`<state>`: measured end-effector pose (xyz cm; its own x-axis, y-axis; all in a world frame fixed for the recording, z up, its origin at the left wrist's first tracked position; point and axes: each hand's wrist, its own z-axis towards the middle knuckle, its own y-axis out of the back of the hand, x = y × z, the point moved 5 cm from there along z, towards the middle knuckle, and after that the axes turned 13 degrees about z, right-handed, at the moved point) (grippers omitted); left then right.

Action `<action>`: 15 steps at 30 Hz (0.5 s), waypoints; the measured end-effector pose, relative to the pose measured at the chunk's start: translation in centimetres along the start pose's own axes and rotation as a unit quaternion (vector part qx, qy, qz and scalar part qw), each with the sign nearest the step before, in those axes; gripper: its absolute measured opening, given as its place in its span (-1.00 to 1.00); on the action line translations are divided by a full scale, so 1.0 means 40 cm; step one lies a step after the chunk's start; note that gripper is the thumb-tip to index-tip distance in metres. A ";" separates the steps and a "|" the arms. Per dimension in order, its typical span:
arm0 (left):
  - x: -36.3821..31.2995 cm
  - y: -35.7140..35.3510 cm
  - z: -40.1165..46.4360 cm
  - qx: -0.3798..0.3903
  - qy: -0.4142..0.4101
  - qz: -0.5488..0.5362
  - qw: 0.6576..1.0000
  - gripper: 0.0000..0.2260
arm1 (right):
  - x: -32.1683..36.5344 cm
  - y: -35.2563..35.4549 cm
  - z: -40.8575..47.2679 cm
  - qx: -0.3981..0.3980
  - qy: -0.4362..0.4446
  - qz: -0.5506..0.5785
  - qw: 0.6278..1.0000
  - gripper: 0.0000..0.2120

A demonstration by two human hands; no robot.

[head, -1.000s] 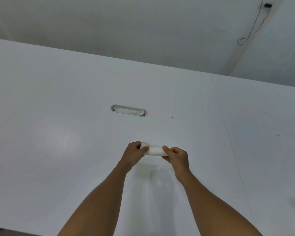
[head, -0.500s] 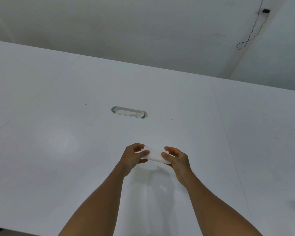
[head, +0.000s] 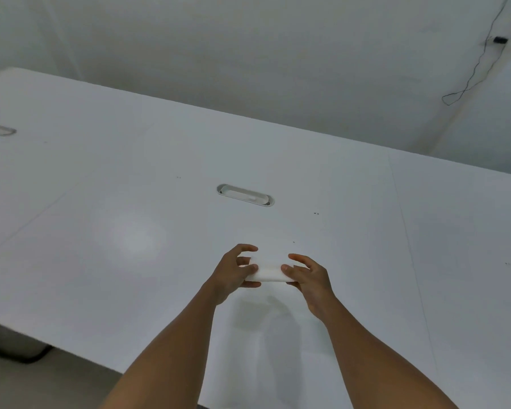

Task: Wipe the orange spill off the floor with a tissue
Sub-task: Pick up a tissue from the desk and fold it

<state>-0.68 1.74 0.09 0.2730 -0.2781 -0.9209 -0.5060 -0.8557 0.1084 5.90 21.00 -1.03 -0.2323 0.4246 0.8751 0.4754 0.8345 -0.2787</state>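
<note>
A folded white tissue (head: 268,272) is held between both hands above the white tabletop (head: 101,231), roughly midway along its near edge and a little in from it. The left hand (head: 233,274) is closed on the tissue's left end with thumb and forefinger pinched, the other fingers curled loosely above. The right hand (head: 309,278) is pinched on the right end in the same way, its remaining fingers spread. The tissue is stretched flat between them, and whether it touches the tabletop cannot be told.

No orange spill is seen anywhere in view. Only a strip of floor (head: 56,379) is shown at the lower left, past the near edge of the tabletop, and it appears bare. A cable slot (head: 245,195) is set into the tabletop beyond the hands, well apart from them.

The main risk is judged to lie in the tissue itself. It is thin, and if it is pulled too hard between the two pinches it may be torn. If it is left too small a pad, the spill may be smeared rather than soaked up, and fingers may be wetted. A one-handed grip will be needed before the floor is reached; a loose corner pinch could let the tissue be dropped or unfolded on the way down. Since the spill is out of sight, it may also be stepped in.
</note>
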 end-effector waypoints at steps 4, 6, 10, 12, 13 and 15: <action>0.002 0.025 -0.091 -0.055 0.000 0.002 0.998 -0.76 | 0.007 -0.049 -0.032 0.068 -0.001 -0.051 0.996 -0.73; 0.010 0.042 -0.156 -0.090 -0.001 -0.012 0.996 -0.77 | 0.003 -0.086 -0.056 0.109 -0.007 -0.080 0.991 -0.75; 0.054 0.108 -0.311 -0.207 -0.009 -0.052 0.977 -0.66 | -0.037 -0.193 -0.112 0.204 -0.024 -0.124 0.971 -0.75; 0.096 0.142 -0.408 -0.268 0.000 -0.071 0.961 -0.66 | -0.081 -0.259 -0.159 0.257 -0.033 -0.153 0.954 -0.74; 0.124 0.156 -0.460 -0.297 0.013 -0.076 0.952 -0.69 | -0.108 -0.291 -0.187 0.283 -0.038 -0.171 0.943 -0.75; 0.188 0.177 -0.567 -0.354 0.040 -0.090 0.930 -0.75 | -0.173 -0.354 -0.250 0.334 -0.054 -0.198 0.920 -0.76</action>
<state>16.34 -16.30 2.40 0.3763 -0.1090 -0.9201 0.2127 -0.9564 0.2003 9.26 2.73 0.81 -0.3748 0.0428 0.9261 -0.2830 0.9460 -0.1583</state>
